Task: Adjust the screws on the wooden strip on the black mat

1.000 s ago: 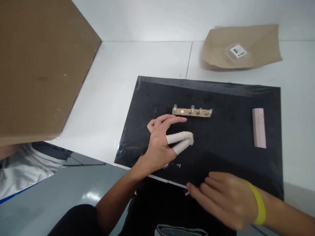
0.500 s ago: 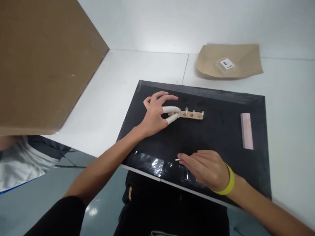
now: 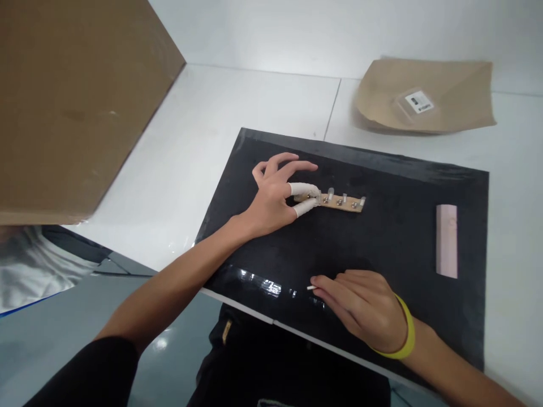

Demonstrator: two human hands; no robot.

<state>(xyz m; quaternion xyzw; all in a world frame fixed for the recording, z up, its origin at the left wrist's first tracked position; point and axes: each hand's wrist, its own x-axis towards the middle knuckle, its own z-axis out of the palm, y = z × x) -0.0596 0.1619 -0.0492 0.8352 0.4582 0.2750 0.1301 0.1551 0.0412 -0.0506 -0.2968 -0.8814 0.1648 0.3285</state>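
Wooden strip: the strip (image 3: pixel 333 203) lies on the middle of the black mat (image 3: pixel 382 243), carrying clear holders (image 3: pixel 331 194) and metal bits.
Left hand: the left hand (image 3: pixel 271 204) pinches, with finger covers (image 3: pixel 304 189) on thumb and forefinger, what seems a small clear piece (image 3: pixel 318 198) at the strip; attached or loose, I cannot tell.
Danger at strip: pressing unevenly could make this piece tilt, or the strip slide, since no other hand steadies it.
Right hand: the right hand (image 3: pixel 369 305) pinches a white stick (image 3: pixel 311 288) near the mat's front edge; a loosened pinch could drop it.
Mat surface: shiny in front; a pink bar (image 3: pixel 447 241) lies at right.
Table and room: on the white table (image 3: pixel 271 96), brown paper (image 3: pixel 458 90) bears a labelled case (image 3: pixel 418 103); a cardboard box (image 3: pixel 76 102) stands left.
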